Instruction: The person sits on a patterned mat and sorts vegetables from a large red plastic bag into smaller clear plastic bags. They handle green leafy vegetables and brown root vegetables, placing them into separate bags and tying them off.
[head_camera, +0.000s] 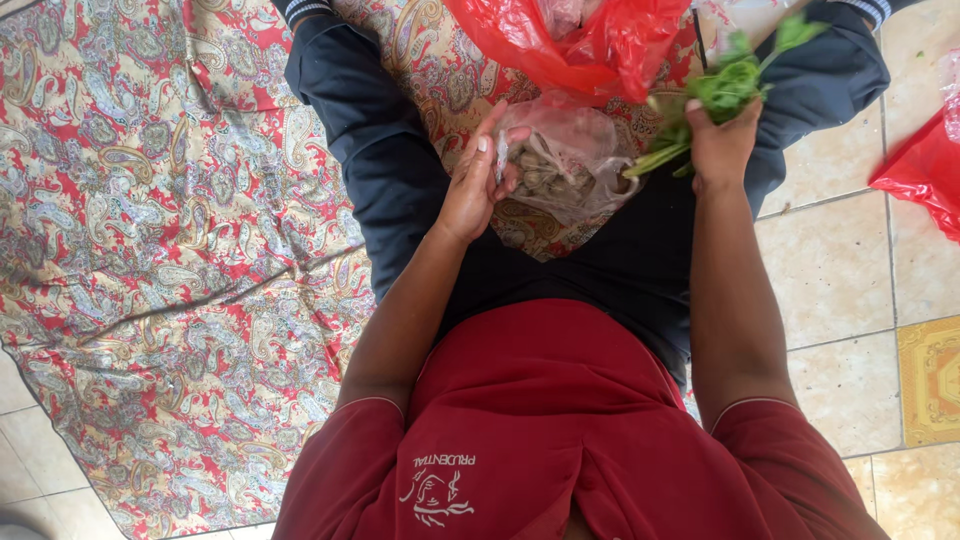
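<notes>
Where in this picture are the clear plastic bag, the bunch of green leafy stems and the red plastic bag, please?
clear plastic bag (572, 160), head view, its bulging middle.
bunch of green leafy stems (728, 85), head view, the leafy top.
red plastic bag (600, 45), head view, its crumpled front.

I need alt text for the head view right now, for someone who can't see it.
Seen from above, a seated person's left hand pinches the edge of a clear plastic bag of brownish scraps, while the right hand grips a bunch of leafy green stems. A red plastic bag lies just beyond, on a red paisley cloth spread over a tiled floor.

A home floor: beige tiles (850, 270) under a paisley cloth (170, 230).
</notes>
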